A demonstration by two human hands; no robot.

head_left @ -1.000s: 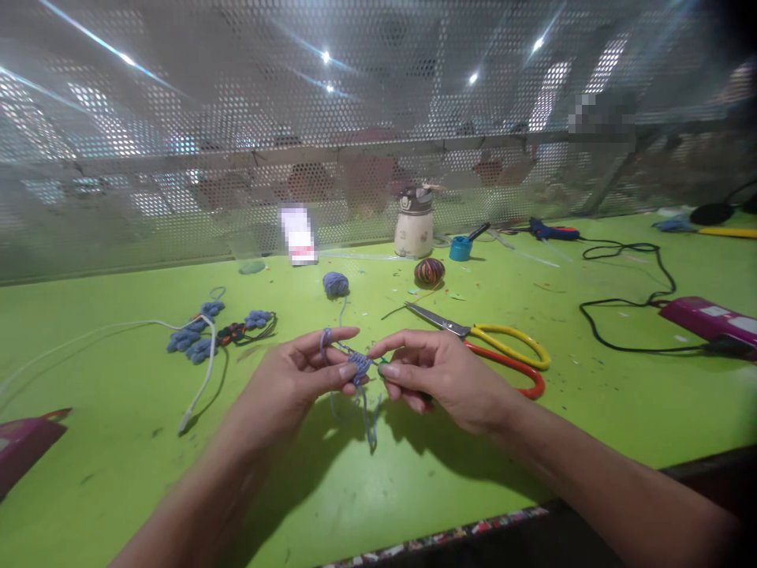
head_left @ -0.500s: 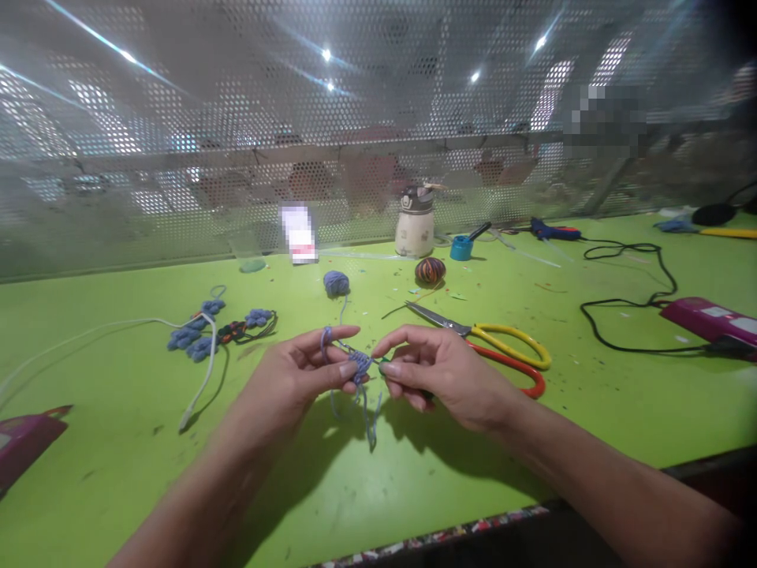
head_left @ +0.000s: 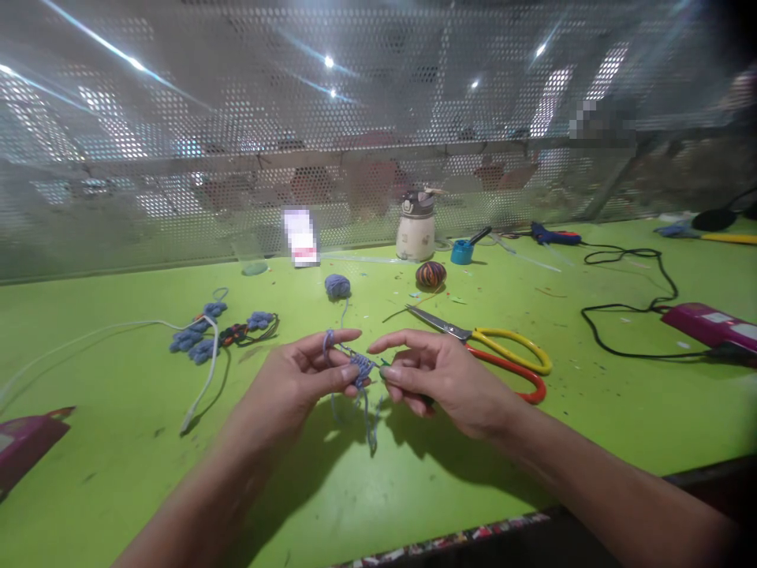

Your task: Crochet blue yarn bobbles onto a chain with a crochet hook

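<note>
One purple object juts in at the left edge of the table. Right of it, a white cable lies across some blue yarn flowers, set aside of the working space. The left hand pinches the small blue stitched piece between thumb and fingers, presumably to steady it; yarn loops round its raised index finger, likely for tension. That strand runs up to the blue yarn ball beyond, where it seems free to unwind. The stitched piece hangs between the hands, clear of the table, loose ends dangling below. The right hand grips a thin, green-handled tool pointing at the stitches, index finger extended, perhaps for control; its tip is too small to make out. Just beyond, scissors lie within easy reach, near a striped yarn ball.
</note>
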